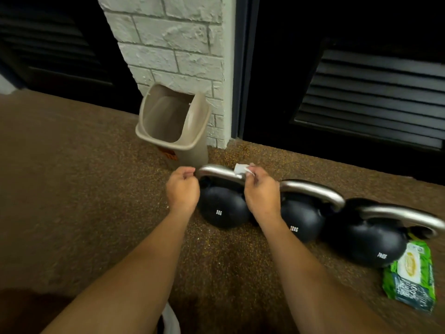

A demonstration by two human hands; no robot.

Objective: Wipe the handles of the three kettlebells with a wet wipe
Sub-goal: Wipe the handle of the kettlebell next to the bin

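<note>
We see three black kettlebells in a row on the speckled brown floor [72, 177], each with a silver handle. The left kettlebell [222, 210] is marked 8KG, the middle kettlebell [302, 220] 12KG, and the right kettlebell [366, 239] has a label too blurred to read. Our right hand [261, 189] sits at the right end of the left kettlebell's handle [216, 171], fingers curled, thumb and fingertips pinching a small white wet wipe [240, 168]. The wipe pokes out above and left of the fingertips and lies on or just over the bar; we cannot tell if it presses on the metal. Our left hand [183, 186] is at the left end of the same handle, fingers curled into a loose fist, fingertips near the bar; we cannot tell whether it touches or holds anything. The middle handle [313, 190] and right handle [399, 216] are free of hands. A green wipes pack [411, 278] lies on the floor just right of the right kettlebell. A beige bin [173, 121] stands behind the left kettlebell, against a white brick pillar [173, 39].
</note>
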